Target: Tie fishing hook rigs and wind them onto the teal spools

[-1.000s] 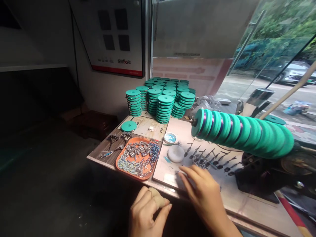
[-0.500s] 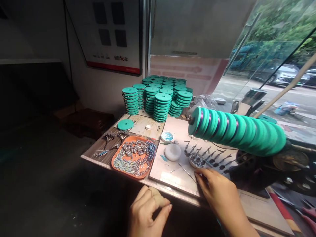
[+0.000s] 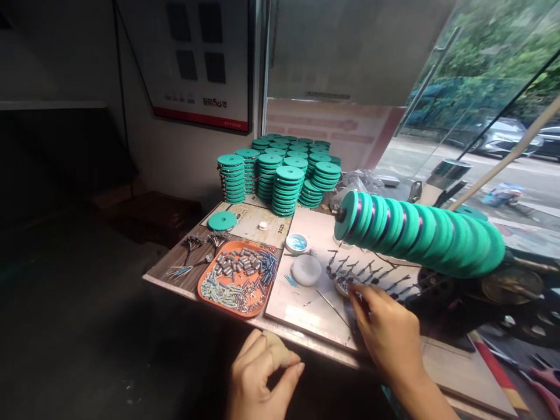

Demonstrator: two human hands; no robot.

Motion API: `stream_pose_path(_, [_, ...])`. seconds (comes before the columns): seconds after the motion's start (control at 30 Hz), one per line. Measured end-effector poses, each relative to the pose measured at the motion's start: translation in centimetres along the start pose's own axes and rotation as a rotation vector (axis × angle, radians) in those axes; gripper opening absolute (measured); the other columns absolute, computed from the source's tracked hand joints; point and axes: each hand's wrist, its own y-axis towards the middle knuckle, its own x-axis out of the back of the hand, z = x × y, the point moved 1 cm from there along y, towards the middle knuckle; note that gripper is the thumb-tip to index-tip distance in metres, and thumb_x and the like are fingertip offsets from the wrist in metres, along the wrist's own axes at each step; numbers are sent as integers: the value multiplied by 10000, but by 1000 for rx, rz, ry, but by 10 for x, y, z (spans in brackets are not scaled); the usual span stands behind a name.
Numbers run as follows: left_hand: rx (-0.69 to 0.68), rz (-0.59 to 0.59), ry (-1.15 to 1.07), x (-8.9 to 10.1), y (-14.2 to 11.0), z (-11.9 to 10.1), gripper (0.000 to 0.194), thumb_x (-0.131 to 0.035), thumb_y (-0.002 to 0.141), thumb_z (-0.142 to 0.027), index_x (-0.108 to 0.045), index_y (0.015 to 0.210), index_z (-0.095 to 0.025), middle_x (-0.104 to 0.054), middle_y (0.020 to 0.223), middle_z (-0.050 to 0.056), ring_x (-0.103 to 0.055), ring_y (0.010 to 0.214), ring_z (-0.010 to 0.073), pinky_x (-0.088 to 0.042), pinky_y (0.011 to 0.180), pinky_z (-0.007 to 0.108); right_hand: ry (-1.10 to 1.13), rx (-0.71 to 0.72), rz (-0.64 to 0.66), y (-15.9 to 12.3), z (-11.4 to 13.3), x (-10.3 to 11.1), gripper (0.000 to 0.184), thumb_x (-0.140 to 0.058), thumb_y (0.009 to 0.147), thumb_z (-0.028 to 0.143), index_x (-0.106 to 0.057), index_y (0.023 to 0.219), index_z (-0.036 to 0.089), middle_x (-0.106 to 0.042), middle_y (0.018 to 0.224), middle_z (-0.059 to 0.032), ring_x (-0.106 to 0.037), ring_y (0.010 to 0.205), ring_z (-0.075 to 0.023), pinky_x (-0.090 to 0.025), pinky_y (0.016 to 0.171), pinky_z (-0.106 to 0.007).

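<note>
Below the table's front edge, my left hand (image 3: 266, 373) is pinched, thumb against the index finger, which wears a pale cover. Whatever sits between those fingertips is too small to make out. My right hand (image 3: 385, 329) reaches over the board with its fingertips together at the rim of a small dish (image 3: 342, 287) of tiny dark and silvery parts; the fingers partly hide it. A thin metal tool (image 3: 331, 305) lies just left of that hand. Beside the dish are a round white pad (image 3: 305, 270) and a row of dark wired parts (image 3: 367, 269).
An orange tray (image 3: 205, 298) holds metal cylinders and small sleeves. Stacks of green discs (image 3: 289, 189) stand at the back. A spindle packed with green discs (image 3: 420, 233) juts over the board (image 3: 297, 315) from the right. Pink-handled scissors (image 3: 546, 388) lie at far right.
My right hand has moved slightly up and away from me, from the near side of the small dish to over its rim. My left hand has hardly moved.
</note>
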Motion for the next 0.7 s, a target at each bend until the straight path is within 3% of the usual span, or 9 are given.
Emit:
stream_pose_path(0.1, [52,-74,-37,1,0,1,108,-581,692,-86,-602,651,-184,-557,558,-12,-507,564,122,-404,519,235,-51,-9,21,-1,0,-1,388,-283,884,287,-640,831,144,-666,680,-63,-595,493,-171,-375,439,-262])
stream_pose_path(0.33, [22,53,-112,9,8,-8,51,-630,676,-115,-623,658,-162,-588,548,-3,-547,555,113,-458,515,213,217,94,-12,-31,31,24,291,-346,868,246,-513,1054,99,-648,825,-99,-602,667,-184,-432,598,-273])
stream_pose_path(0.7, [-15,88,-72,11,7,-16,50,-640,666,-110,-636,678,-158,-606,561,4,-550,557,108,-458,517,198,309,199,-19,-41,61,20,275,-357,836,118,-469,1086,100,-628,764,-97,-547,577,-166,-402,598,-291])
